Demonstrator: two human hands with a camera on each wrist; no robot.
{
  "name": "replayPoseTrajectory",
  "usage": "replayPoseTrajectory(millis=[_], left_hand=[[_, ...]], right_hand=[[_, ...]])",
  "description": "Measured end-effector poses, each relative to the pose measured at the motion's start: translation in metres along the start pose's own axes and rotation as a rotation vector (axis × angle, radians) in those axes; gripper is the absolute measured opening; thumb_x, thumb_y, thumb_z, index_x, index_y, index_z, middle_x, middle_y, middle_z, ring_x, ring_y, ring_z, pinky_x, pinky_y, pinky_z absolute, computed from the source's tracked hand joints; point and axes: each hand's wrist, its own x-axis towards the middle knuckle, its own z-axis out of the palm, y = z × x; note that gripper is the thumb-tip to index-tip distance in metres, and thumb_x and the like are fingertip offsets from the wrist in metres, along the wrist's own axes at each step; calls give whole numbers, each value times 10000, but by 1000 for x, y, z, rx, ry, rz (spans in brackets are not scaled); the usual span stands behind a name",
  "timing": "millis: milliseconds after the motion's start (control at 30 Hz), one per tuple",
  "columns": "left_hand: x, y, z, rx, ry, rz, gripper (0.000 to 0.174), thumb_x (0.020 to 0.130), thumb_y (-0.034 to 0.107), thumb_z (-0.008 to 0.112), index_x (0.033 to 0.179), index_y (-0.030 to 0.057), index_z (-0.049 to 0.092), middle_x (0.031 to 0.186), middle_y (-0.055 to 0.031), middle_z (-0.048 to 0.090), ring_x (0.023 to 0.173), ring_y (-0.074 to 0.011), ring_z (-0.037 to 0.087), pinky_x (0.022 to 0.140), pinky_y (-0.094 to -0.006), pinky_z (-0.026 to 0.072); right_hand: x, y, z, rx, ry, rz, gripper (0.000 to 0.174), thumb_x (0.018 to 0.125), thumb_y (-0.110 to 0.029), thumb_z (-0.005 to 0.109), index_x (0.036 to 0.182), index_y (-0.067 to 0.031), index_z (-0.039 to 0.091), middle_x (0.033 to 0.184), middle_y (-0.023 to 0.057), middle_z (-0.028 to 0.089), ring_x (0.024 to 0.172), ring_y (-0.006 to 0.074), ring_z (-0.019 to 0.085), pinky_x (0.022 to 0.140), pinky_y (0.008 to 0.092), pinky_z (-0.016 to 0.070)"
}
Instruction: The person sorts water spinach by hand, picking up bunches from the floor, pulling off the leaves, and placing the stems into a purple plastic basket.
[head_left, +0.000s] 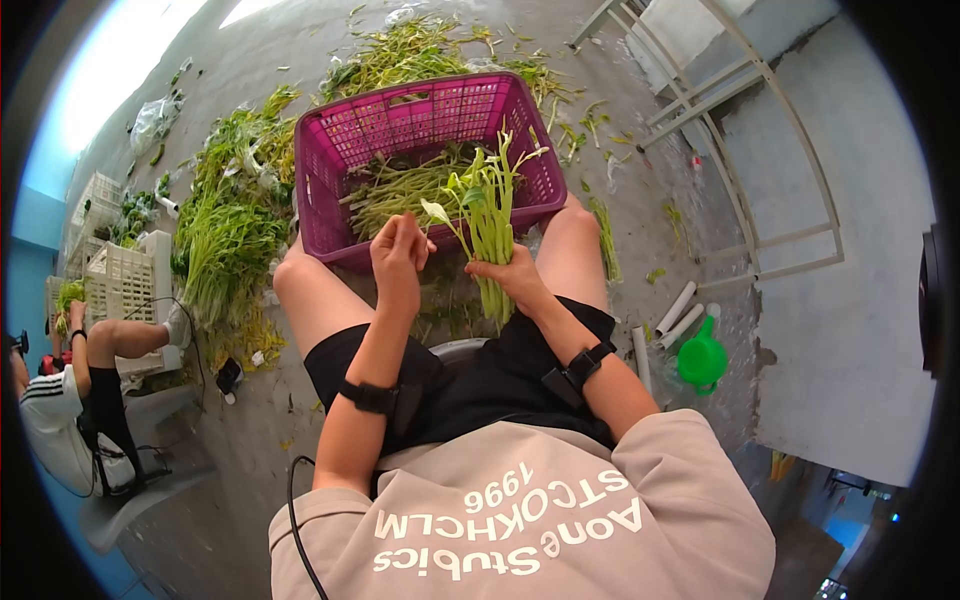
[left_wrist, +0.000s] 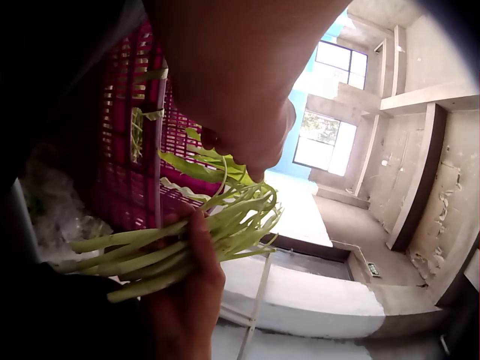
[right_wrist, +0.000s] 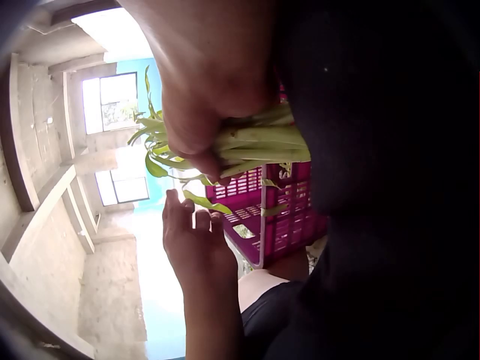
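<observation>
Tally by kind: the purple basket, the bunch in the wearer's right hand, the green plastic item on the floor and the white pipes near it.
Purple basket: 1
Held bunch: 1
Green plastic item: 1
White pipes: 3
Total: 6

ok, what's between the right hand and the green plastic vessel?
In the head view, from the right hand outward: the right leg, a strip of floor, then white pipes beside the green plastic vessel.

Head view from above, facing forward and down onto purple crate [head_left: 385,130], both wrist views close in, tipped sideways, sharing stems [head_left: 490,230], crate and windows [left_wrist: 322,139] behind.
</observation>
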Motion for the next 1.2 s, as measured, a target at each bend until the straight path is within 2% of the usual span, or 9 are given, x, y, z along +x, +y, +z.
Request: replayPoseTrajectory(millis=[167,200,267,300,333,367,433,1067,1200], left_hand=[[-56,138,90,-639,-553,112,556,1040,527,358,610,184,437,497,3,382,486,-138,335,853,-405,361],[-77,164,103,-759,-593,182,653,1038,546,340,532,135,309,513,-41,450,453,-190,354,825,-585,462],[-71,200,113,-893,-1257,283,687,1000,637,346,548,124,410,555,-44,484,448,-209,429,890,-680,423],[-84,207,122,-1013,-1275,320,680,977,666,382,562,130,435,560,-25,444,438,-225,431,876,-704,400],[-114,231,134,-1010,-922,187,604,1064,384,410,519,144,305,472,-14,373,377,-131,358,578,-417,512],[-106,238,131,-988,-1210,146,555,1029,376,507,539,132,413,491,9,405,400,-128,384,854,-485,527],[-133,248,138,-1115,-960,53,600,1046,387,462,509,156,328,478,29,349,387,-101,338,917,-498,505],[-130,246,163,-1444,-975,89,620,1027,359,526,508,98,309,481,10,288,378,-127,321,1137,-589,308],[-155,260,147,-1366,-865,-122,620,1020,343,552,505,101,305,473,10,284,371,-127,307,1061,-548,406]], right_hand=[[0,2,-2,83,36,19,207,822,-28,755,1003,16,663,902,85,708,814,172,682,742,293,538],[2,5,-2,111,48,13,205,821,-28,755,999,13,661,902,82,704,813,171,682,741,292,537],[2,2,-2,132,67,14,196,820,-27,755,987,3,657,893,74,691,816,168,679,734,295,536],[0,1,-2,138,55,7,196,820,-27,755,987,3,657,893,74,691,816,168,679,734,295,536],[0,-1,-1,130,69,9,200,821,-27,752,998,8,666,893,76,698,811,164,674,737,296,531],[0,-2,-1,122,83,11,205,821,-27,749,1009,13,676,893,78,705,805,159,668,740,298,527],[1,-2,-2,103,72,9,206,824,-32,749,1012,12,677,895,74,705,807,153,667,738,294,526],[-1,-5,-2,119,87,27,196,833,-45,755,1000,10,668,881,78,698,788,158,669,715,296,524],[0,-2,-3,120,98,47,184,828,-16,753,994,9,678,886,66,696,789,145,658,710,292,519]])
